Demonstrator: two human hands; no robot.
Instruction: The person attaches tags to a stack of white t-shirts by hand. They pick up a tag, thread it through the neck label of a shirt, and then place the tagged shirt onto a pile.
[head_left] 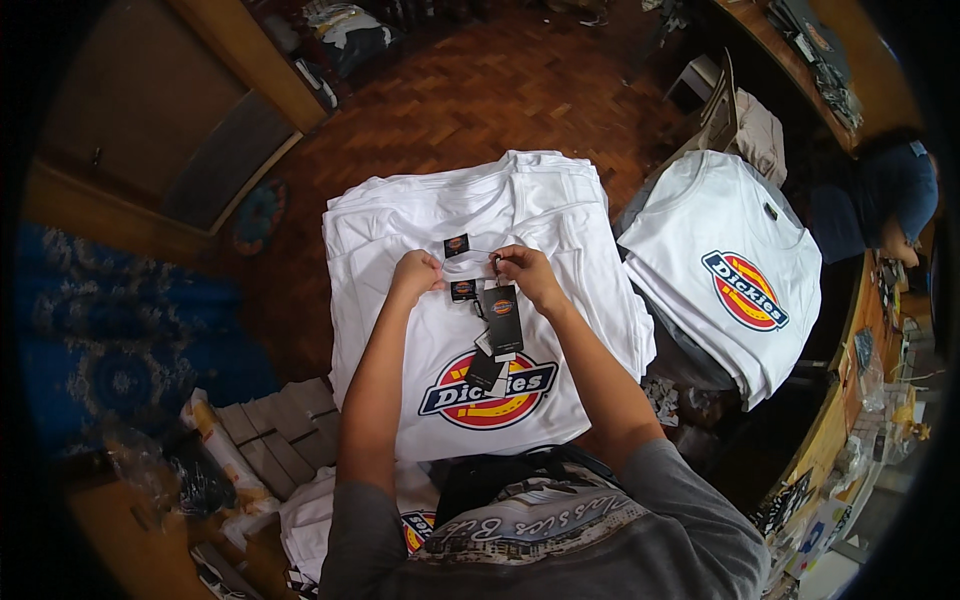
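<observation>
So the white tee (pixel 440 345) lies front and center, on top of the pile, printed logo at 6 o'clock. Black hang tags (pixel 504 320) dangle over its chest. At the collar's 9 o'clock, the left hand (pixel 418 275) pinches the neckline; at 3, the right hand (pixel 527 275) seems to pinch the tags' loop, can't tell if cloth too. Looks light, soft and floppy, so both sides of the neckband are probably the best hold. More folded white shirts (pixel 430 195) sit at 12, another shirt pile (pixel 690 215) at 3.
</observation>
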